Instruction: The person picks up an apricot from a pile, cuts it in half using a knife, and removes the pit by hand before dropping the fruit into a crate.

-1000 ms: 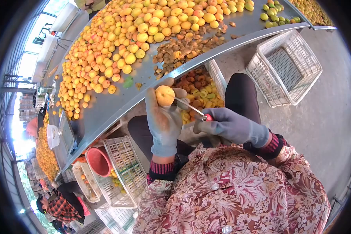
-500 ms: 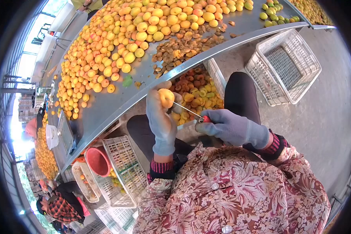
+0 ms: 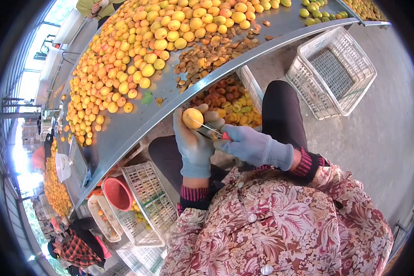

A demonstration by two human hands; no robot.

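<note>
My left hand (image 3: 192,146), in a grey-blue glove, cups a yellow-orange apricot (image 3: 192,118) between thumb and fingers. In my gloved right hand (image 3: 257,146) is a slim tool with a red handle (image 3: 226,136). Its thin metal shaft (image 3: 209,128) points left, and the tip meets the apricot's side. Both hands are over my lap, just off the metal table's near edge. Beneath them, a crate of opened apricot pieces (image 3: 240,109) is partly hidden by my fingers.
Whole apricots (image 3: 119,64) are heaped across the metal table (image 3: 138,115), beside a pile of brown pits (image 3: 207,55). A white plastic crate (image 3: 333,71) stands right on the floor. A red bucket (image 3: 117,192) and another crate (image 3: 145,202) are lower left. A person in plaid (image 3: 78,248) sits farther left.
My right hand has moved left and brought the tool closer to my left hand. The apricot has turned slightly in my left hand. The view has shifted a little.
</note>
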